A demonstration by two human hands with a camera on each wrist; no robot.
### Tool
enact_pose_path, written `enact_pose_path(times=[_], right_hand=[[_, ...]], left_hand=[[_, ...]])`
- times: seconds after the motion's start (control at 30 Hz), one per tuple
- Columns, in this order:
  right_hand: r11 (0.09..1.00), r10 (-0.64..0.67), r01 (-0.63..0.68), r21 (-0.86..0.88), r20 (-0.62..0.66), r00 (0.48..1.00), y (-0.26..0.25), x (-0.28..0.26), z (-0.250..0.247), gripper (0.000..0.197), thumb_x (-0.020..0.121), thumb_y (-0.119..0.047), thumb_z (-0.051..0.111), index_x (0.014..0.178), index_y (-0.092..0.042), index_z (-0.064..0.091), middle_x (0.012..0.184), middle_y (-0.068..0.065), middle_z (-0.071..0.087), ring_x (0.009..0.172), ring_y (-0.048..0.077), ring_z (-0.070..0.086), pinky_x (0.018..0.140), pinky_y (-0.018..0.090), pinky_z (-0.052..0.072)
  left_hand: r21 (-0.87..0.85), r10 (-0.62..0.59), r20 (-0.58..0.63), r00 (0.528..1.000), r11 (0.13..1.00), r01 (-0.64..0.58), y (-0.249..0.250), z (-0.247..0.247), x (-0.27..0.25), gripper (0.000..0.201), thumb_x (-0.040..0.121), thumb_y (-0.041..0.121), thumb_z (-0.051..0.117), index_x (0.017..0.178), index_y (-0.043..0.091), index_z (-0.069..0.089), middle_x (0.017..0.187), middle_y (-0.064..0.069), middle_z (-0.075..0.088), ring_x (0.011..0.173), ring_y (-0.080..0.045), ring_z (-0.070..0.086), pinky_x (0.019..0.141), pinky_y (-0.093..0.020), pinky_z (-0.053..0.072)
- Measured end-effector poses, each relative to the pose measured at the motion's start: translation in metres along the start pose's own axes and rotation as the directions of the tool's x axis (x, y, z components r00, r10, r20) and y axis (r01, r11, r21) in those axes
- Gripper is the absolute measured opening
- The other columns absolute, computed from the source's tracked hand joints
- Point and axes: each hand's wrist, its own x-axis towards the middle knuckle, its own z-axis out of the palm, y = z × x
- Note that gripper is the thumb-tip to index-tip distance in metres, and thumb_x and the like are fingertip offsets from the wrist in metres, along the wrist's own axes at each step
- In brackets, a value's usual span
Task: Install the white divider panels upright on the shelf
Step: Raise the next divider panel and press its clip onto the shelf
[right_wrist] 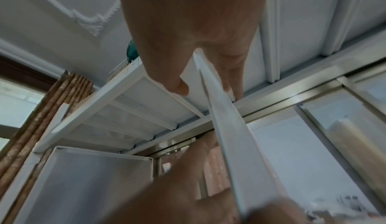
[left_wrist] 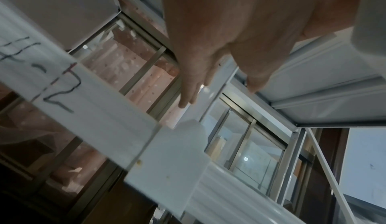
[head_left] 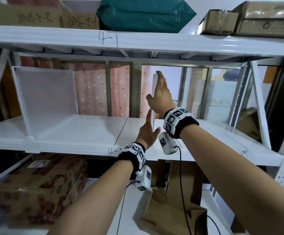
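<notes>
A white divider panel (head_left: 154, 102) stands upright and edge-on near the middle of the white shelf (head_left: 87, 129). My right hand (head_left: 154, 85) pinches its upper part, thumb on the left face and straight fingers on the right face. The right wrist view shows the panel (right_wrist: 234, 136) running between thumb and fingers of that hand (right_wrist: 205, 89). My left hand (head_left: 153, 121) holds the panel's lower front edge between fingers and thumb. In the left wrist view that hand (left_wrist: 219, 95) straddles the panel (left_wrist: 219, 74). Another divider panel (head_left: 46, 95) stands upright at the shelf's left.
The upper shelf (head_left: 137, 43) hangs close above, loaded with cardboard boxes (head_left: 219, 22) and a teal parcel (head_left: 143, 14). Diagonal white braces (head_left: 260, 106) flank the bay. A metal window frame (head_left: 136, 89) lies behind. Cardboard boxes (head_left: 41, 189) sit on the lower shelf.
</notes>
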Motion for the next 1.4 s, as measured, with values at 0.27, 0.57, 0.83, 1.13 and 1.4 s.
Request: enact_pose_path(times=[0.27, 0.57, 0.83, 1.13, 1.4], right_hand=[[1.000, 0.024, -0.024, -0.002, -0.041, 0.999, 0.004, 0.017, 0.000, 0.071, 0.082, 0.012, 0.037, 0.148, -0.007, 0.022, 0.086, 0.021, 0.060, 0.065, 0.033, 0.051, 0.059, 0.033, 0.035], [0.995, 0.082, -0.080, 0.052, -0.046, 0.996, 0.008, 0.016, 0.013, 0.079, 0.083, 0.013, 0.035, 0.152, -0.017, 0.012, 0.064, 0.004, 0.044, 0.051, 0.019, 0.040, 0.056, 0.032, 0.034], [0.984, 0.094, -0.097, 0.146, 0.030, 0.995, 0.016, -0.015, 0.012, 0.063, 0.098, -0.009, 0.045, 0.154, -0.013, 0.015, 0.140, 0.020, 0.050, 0.103, 0.033, 0.060, 0.090, 0.036, 0.047], [0.646, 0.708, -0.757, 0.099, 0.293, 0.642, 0.087, -0.108, 0.034, 0.018, 0.086, -0.012, 0.046, 0.074, -0.003, 0.055, 0.075, 0.014, 0.065, 0.058, 0.026, 0.057, 0.054, 0.027, 0.042], [0.363, 0.626, -0.920, 0.146, 0.693, 0.357, 0.097, -0.145, 0.035, 0.049, 0.095, -0.041, 0.058, 0.120, 0.001, 0.050, 0.085, 0.018, 0.069, 0.081, 0.030, 0.060, 0.082, 0.041, 0.048]], left_hand=[[0.061, 0.050, -0.084, 0.995, 0.997, -0.045, 0.008, -0.006, 0.017, 0.064, 0.100, 0.009, 0.039, 0.155, 0.025, 0.010, 0.147, -0.015, 0.046, 0.133, -0.031, 0.047, 0.109, -0.029, 0.034], [0.063, 0.041, -0.123, 0.992, 0.997, -0.034, -0.013, 0.008, 0.026, 0.052, 0.096, 0.009, 0.048, 0.146, 0.020, 0.037, 0.137, -0.009, 0.057, 0.129, -0.028, 0.051, 0.106, -0.042, 0.044], [-0.141, -0.083, -0.158, 0.984, 0.988, 0.061, -0.016, -0.003, 0.007, 0.036, 0.091, 0.016, 0.057, 0.126, 0.014, 0.062, 0.122, -0.010, 0.068, 0.114, -0.024, 0.064, 0.097, -0.039, 0.052], [-0.423, -0.721, 0.286, 0.631, 0.496, 0.758, -0.050, 0.004, -0.054, 0.041, 0.095, 0.044, 0.045, 0.093, 0.006, 0.061, 0.070, -0.006, 0.060, 0.048, -0.016, 0.040, 0.046, -0.020, 0.036], [-0.622, -0.702, 0.503, 0.505, 0.111, 0.775, -0.053, 0.008, -0.057, 0.078, 0.081, 0.057, 0.064, 0.126, -0.003, 0.045, 0.120, -0.023, 0.059, 0.110, -0.036, 0.058, 0.097, -0.051, 0.049]])
